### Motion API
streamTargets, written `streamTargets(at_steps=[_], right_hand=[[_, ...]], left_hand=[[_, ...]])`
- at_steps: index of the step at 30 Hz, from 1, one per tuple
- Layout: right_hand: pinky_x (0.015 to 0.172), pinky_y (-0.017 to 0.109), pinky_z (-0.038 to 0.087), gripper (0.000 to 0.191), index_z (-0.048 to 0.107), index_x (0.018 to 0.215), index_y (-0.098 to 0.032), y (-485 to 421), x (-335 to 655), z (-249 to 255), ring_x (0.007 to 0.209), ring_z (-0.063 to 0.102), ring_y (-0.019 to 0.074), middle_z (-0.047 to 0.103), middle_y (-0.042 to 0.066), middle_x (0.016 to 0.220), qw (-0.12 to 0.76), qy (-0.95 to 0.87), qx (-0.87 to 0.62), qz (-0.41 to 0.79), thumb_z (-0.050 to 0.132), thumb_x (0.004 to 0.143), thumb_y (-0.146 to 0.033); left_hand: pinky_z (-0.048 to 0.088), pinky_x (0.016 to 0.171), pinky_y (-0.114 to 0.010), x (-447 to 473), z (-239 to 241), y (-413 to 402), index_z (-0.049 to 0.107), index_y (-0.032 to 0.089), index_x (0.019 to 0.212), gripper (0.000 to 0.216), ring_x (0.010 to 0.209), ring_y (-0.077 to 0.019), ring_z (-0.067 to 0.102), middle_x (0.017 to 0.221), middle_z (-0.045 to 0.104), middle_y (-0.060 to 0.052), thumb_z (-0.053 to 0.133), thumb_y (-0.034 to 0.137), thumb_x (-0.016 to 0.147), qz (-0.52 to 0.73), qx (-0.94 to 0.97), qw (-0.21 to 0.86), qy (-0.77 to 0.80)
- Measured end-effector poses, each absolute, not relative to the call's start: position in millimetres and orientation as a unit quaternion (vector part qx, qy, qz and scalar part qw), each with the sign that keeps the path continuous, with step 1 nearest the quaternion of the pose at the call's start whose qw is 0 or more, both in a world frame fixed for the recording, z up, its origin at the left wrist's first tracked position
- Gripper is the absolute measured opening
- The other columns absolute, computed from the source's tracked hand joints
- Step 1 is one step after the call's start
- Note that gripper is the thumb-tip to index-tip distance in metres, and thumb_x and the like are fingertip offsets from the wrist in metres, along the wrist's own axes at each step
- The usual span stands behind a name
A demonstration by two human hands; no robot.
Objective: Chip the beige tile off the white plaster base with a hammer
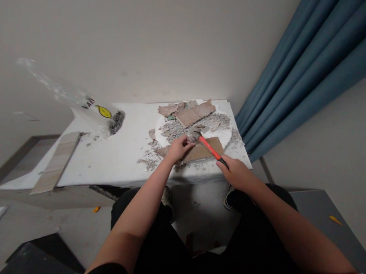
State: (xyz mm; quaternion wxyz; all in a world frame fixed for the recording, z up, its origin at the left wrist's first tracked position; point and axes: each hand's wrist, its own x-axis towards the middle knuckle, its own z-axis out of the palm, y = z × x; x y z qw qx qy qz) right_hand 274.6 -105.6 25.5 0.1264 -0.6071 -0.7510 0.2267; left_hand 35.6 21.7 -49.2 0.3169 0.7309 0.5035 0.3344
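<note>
My right hand (236,173) is wrapped round the dark end of a hammer's red handle (210,145). The grey hammer head is low over the rubble, just beside the fingers of my left hand (178,149). Those left fingers are pinched together; what sits between them is too small to make out. Under both lies a flat brown piece of board (204,151), on a round white sheet or plate (228,136). Grey crushed bits (172,129) are heaped behind it. Broken brown slabs (196,113) rest on top of the heap at the back.
All this stands on a low white table (125,156) against the wall. To the left is a clear plastic bag (93,117) with grey bits at its mouth, and a beige strip (57,160) over the edge. A blue curtain (296,69) hangs close on the right.
</note>
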Motion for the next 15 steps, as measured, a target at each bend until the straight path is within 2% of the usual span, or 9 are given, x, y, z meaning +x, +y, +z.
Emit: streamTargets(at_steps=[3, 8, 12, 15], right_hand=[[0.062, 0.027, 0.028, 0.026, 0.053, 0.088, -0.021, -105.3, 274.1, 24.5, 0.073, 0.058, 0.0193, 0.064, 0.006, 0.077, 0.132, -0.749, -0.612, 0.219, 0.038, 0.099, -0.039], [0.062, 0.027, 0.028, 0.025, 0.054, 0.087, -0.02, -104.4, 272.9, 22.1, 0.075, 0.059, 0.0192, 0.066, 0.007, 0.081, 0.114, -0.753, -0.606, 0.231, 0.04, 0.098, -0.037], [0.062, 0.028, 0.028, 0.027, 0.053, 0.088, -0.02, -103.7, 273.3, 21.4, 0.074, 0.059, 0.0193, 0.065, 0.006, 0.078, 0.117, -0.747, -0.617, 0.218, 0.038, 0.099, -0.039], [0.062, 0.028, 0.028, 0.025, 0.054, 0.087, -0.02, -102.9, 273.2, 19.4, 0.075, 0.059, 0.0192, 0.067, 0.008, 0.082, 0.086, -0.75, -0.616, 0.223, 0.04, 0.099, -0.037]], left_hand=[[0.047, 0.07, -0.029, 27.8, -39.6, 24.7, 0.065, 0.019, 0.076, 0.019, 0.071, -0.016, 0.062, 0.075, 0.07, -0.002, 0.069, 0.038, 0.077, 0.354, 0.715, 0.307, 0.519], [0.047, 0.07, -0.028, 18.8, -32.7, 32.8, 0.07, 0.018, 0.078, 0.02, 0.071, -0.0142, 0.06, 0.078, 0.071, -0.003, 0.07, 0.038, 0.074, 0.472, 0.625, 0.318, 0.534], [0.045, 0.062, -0.026, 19.3, -33.2, 34.7, 0.071, 0.018, 0.081, 0.024, 0.063, -0.0115, 0.056, 0.071, 0.068, -0.001, 0.07, 0.041, 0.074, 0.519, 0.568, 0.363, 0.525], [0.042, 0.057, -0.024, 21.5, -33.3, 34.1, 0.071, 0.018, 0.08, 0.024, 0.059, -0.0103, 0.052, 0.066, 0.065, 0.001, 0.07, 0.041, 0.073, 0.536, 0.545, 0.371, 0.527]])
